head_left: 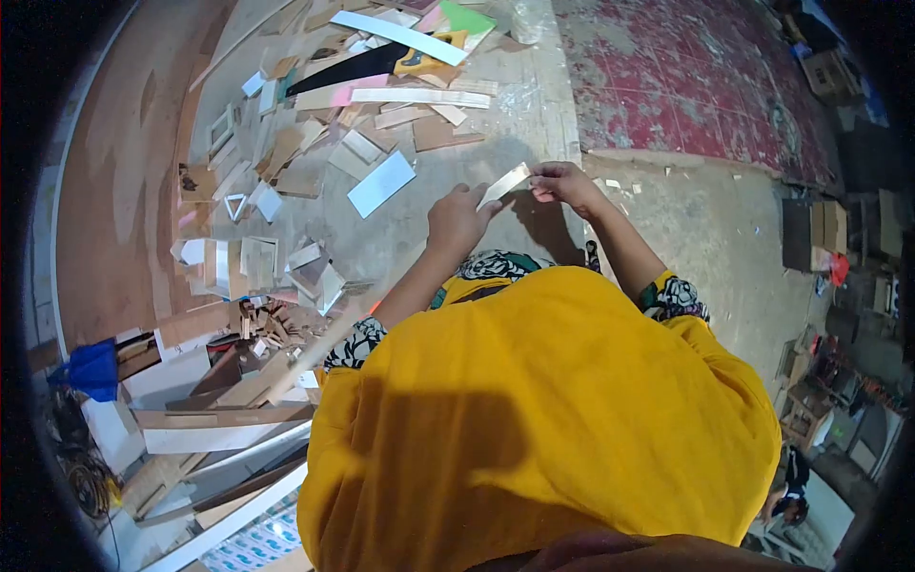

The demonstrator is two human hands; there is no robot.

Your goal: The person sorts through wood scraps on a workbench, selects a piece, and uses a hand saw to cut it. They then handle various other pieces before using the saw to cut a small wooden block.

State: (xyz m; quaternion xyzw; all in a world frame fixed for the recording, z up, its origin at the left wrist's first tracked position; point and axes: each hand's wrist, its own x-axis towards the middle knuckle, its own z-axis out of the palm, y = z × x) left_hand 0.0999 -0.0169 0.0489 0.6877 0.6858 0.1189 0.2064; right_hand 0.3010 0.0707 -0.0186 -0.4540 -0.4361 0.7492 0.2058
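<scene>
In front of my body, a short, pale strip of wood (pixel 505 185) is tilted up to the right over the worktable. My left hand (pixel 457 221) is closed around its lower end. At the upper end, my right hand (pixel 568 185) pinches the tip between thumb and fingers. Left of my hands lies a white rectangular board (pixel 381 184) on the plywood tabletop (pixel 467 172). Farther off, a handsaw (pixel 376 69) with a yellow handle rests among long, light wood strips (pixel 419 96).
Small cut blocks and board offcuts (pixel 286 172) cover the table's left part. Longer boards (pixel 224 424) and scraps pile up at lower left. The table edge (pixel 575 86) borders a worn red floor (pixel 686 76). Boxes (pixel 815 234) stand far right; another person (pixel 789 496) shows lower right.
</scene>
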